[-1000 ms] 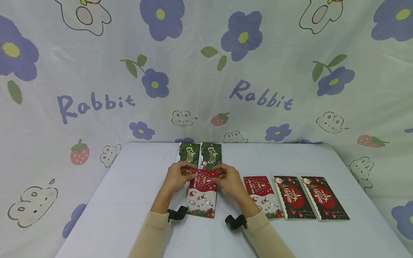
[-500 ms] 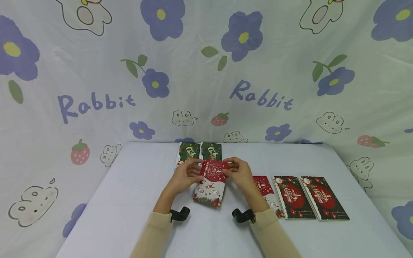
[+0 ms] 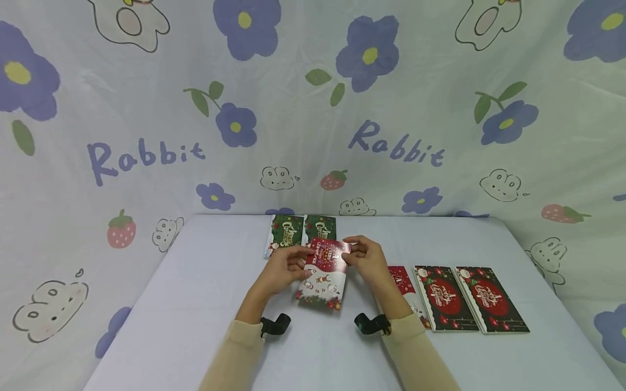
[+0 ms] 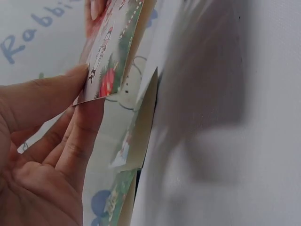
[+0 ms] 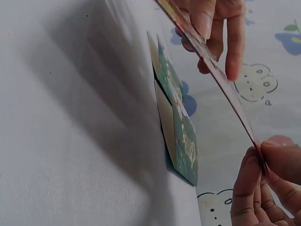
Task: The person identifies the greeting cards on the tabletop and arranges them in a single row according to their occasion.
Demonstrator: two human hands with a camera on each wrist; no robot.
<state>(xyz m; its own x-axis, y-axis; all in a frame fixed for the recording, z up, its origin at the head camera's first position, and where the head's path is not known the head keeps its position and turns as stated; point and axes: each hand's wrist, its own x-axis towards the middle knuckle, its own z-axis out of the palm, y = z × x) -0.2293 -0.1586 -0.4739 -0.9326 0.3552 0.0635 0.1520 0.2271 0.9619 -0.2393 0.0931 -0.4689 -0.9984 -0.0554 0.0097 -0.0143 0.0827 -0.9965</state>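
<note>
Both hands hold a red and white Christmas card (image 3: 323, 279) tilted above the table. My left hand (image 3: 281, 270) pinches its left edge between thumb and fingers; the thumb lies on the printed face in the left wrist view, where the card (image 4: 110, 61) shows its lower corner. At the card's upper right, my right hand (image 3: 368, 260) pinches the edge, and the right wrist view shows the card (image 5: 225, 89) almost edge-on. Just behind it two green Christmas cards (image 3: 287, 231) lie side by side, the right one partly covered by the held card.
Right of the hands lies another red and white card (image 3: 405, 282), partly hidden by the right forearm. Two dark cards with red circles (image 3: 445, 298) lie beside it. The white table (image 3: 195, 304) ends at a printed cloth backdrop (image 3: 303, 108).
The red and white card has been lifted off the table and moved rightward and slightly away, turning a little clockwise. Both hands moved with it. The other cards have stayed put.
</note>
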